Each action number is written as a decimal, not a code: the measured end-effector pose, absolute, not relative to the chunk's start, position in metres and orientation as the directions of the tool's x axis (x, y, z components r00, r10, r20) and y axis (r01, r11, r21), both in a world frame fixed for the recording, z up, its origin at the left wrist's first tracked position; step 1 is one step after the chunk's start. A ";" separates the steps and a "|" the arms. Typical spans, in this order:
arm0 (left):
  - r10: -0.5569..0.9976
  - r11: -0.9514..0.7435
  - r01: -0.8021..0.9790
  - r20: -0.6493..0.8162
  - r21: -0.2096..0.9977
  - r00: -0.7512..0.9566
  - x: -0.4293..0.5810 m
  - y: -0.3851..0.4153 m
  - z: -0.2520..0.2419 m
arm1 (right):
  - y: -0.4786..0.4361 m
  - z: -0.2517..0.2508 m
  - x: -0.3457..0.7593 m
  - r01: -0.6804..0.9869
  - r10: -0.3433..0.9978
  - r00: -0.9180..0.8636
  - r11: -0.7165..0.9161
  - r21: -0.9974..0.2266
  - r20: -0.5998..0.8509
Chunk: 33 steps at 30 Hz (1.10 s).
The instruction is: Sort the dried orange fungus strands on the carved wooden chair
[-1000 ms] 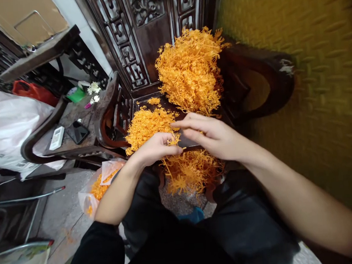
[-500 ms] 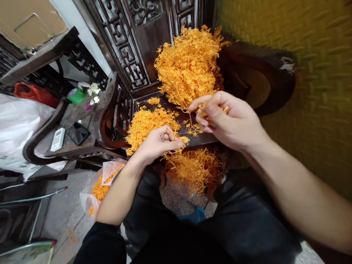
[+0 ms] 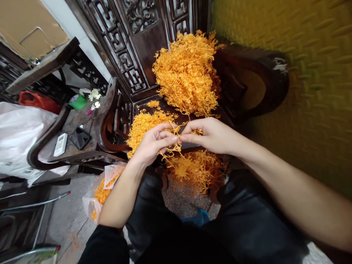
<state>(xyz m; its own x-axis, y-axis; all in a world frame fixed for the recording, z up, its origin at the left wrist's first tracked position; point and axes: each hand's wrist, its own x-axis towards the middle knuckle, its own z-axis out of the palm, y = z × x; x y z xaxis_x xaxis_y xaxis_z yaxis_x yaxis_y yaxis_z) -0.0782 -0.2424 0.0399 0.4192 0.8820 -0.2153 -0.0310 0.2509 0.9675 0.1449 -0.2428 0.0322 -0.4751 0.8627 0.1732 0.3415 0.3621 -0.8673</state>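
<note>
My left hand pinches a branched orange plastic flower sprig over the front edge of a dark carved wooden chair. Close against it, my right hand has thumb and fingers closed on the same sprig, and more orange bits show inside its curled fingers. On the seat, a low heap of small orange flower pieces lies behind my left hand. A tall tangled bunch of orange sprigs stands behind my right hand. Below the seat edge hangs a further mass of orange stems.
A wooden side table at left bears a black phone, a white remote-like device and white flowers. On the floor sits a plastic bag of orange pieces. The curved chair arm is at right; something blue lies below.
My right hand has moved left and down from beside the tall bunch to meet my left hand. Both now hold the sprig together. The view has shifted slightly.
</note>
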 end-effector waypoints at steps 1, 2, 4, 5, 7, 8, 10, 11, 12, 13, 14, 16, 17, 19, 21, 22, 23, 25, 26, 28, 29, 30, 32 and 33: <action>0.891 0.244 -0.012 -0.219 0.970 0.399 -0.077 -0.243 0.040 | -0.244 0.031 0.143 0.384 0.848 -0.490 0.418 -0.823 0.202; 0.902 0.236 0.001 -0.220 0.972 0.372 -0.075 -0.244 0.040 | -0.245 0.031 0.141 0.440 0.831 -0.505 0.479 -0.760 0.232; 0.922 0.241 -0.020 -0.223 0.970 0.315 -0.071 -0.247 0.038 | -0.245 0.030 0.139 0.584 0.809 -0.522 0.570 -0.579 0.270; 0.929 0.256 -0.052 -0.231 0.965 0.290 -0.069 -0.248 0.037 | -0.245 0.030 0.139 0.656 0.809 -0.519 0.583 -0.479 0.275; 0.933 0.292 -0.127 -0.253 0.948 0.256 -0.064 -0.249 0.035 | -0.244 0.031 0.139 0.763 0.826 -0.491 0.561 -0.321 0.276; 0.931 0.307 -0.154 -0.264 0.939 0.251 -0.063 -0.250 0.035 | -0.242 0.030 0.140 0.790 0.832 -0.481 0.548 -0.274 0.277; 0.927 0.321 -0.174 -0.272 0.931 0.257 -0.063 -0.250 0.038 | -0.235 0.027 0.143 0.815 0.842 -0.460 0.526 -0.243 0.281; 0.927 0.318 -0.175 -0.267 0.932 0.264 -0.065 -0.250 0.040 | -0.231 0.024 0.147 0.832 0.861 -0.425 0.493 -0.255 0.278; 0.931 0.305 -0.179 -0.253 0.935 0.263 -0.068 -0.251 0.044 | -0.225 0.019 0.152 0.851 0.889 -0.379 0.444 -0.280 0.258; 0.941 0.281 -0.185 -0.232 0.942 0.248 -0.072 -0.251 0.047 | -0.218 0.014 0.159 0.868 0.916 -0.328 0.389 -0.309 0.233; 0.952 0.254 -0.188 -0.210 0.949 0.223 -0.075 -0.251 0.050 | -0.211 0.009 0.167 0.879 0.939 -0.275 0.332 -0.341 0.205; 0.966 0.217 -0.166 -0.188 0.962 0.176 -0.079 -0.251 0.052 | -0.201 0.001 0.183 0.864 0.955 -0.230 0.290 -0.412 0.189; 0.969 0.210 -0.146 -0.185 0.967 0.166 -0.080 -0.250 0.051 | -0.198 -0.001 0.189 0.837 0.958 -0.222 0.281 -0.470 0.179; 0.968 0.197 -0.112 -0.175 0.974 0.180 -0.079 -0.249 0.047 | -0.200 0.001 0.197 0.733 0.967 -0.216 0.252 -0.632 0.135; 0.972 0.162 -0.114 -0.139 0.980 0.187 -0.076 -0.248 0.041 | -0.209 0.009 0.197 0.562 0.970 -0.230 0.197 -0.803 0.077; 0.976 0.142 -0.118 -0.119 0.983 0.181 -0.075 -0.247 0.039 | -0.215 0.014 0.195 0.472 0.970 -0.233 0.181 -0.863 0.076; 0.980 0.125 -0.117 -0.104 0.985 0.172 -0.074 -0.247 0.038 | -0.221 0.019 0.192 0.395 0.969 -0.233 0.176 -0.902 0.086; 0.983 0.107 -0.099 -0.091 0.989 0.161 -0.074 -0.247 0.036 | -0.230 0.029 0.187 0.300 0.959 -0.262 0.191 -0.935 0.111; 0.983 0.105 -0.087 -0.090 0.991 0.159 -0.074 -0.248 0.036 | -0.234 0.032 0.184 0.288 0.945 -0.308 0.202 -0.936 0.109; 0.983 0.107 -0.073 -0.094 0.992 0.158 -0.075 -0.249 0.036 | -0.239 0.037 0.179 0.298 0.900 -0.429 0.223 -0.928 0.078; 0.982 0.110 -0.073 -0.097 0.991 0.160 -0.075 -0.249 0.037 | -0.240 0.038 0.177 0.310 0.872 -0.486 0.238 -0.920 0.062; 0.981 0.116 -0.074 -0.103 0.990 0.167 -0.075 -0.250 0.037 | -0.240 0.039 0.176 0.322 0.846 -0.531 0.255 -0.912 0.049; 0.971 0.152 -0.071 -0.135 0.986 0.195 -0.075 -0.250 0.038 | -0.239 0.037 0.176 0.335 0.804 -0.593 0.292 -0.896 0.041; 0.963 0.176 -0.061 -0.160 0.982 0.216 -0.075 -0.251 0.038 | -0.237 0.036 0.178 0.337 0.786 -0.617 0.310 -0.889 0.041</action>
<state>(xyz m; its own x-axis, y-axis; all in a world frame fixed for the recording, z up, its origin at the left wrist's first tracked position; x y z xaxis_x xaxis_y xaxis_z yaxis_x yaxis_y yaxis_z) -0.0748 -0.2506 0.0377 0.2158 0.9633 -0.1597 -0.0606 0.1764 0.9824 0.1775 -0.2374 0.0364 -0.6170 0.7859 0.0409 0.3366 0.3105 -0.8890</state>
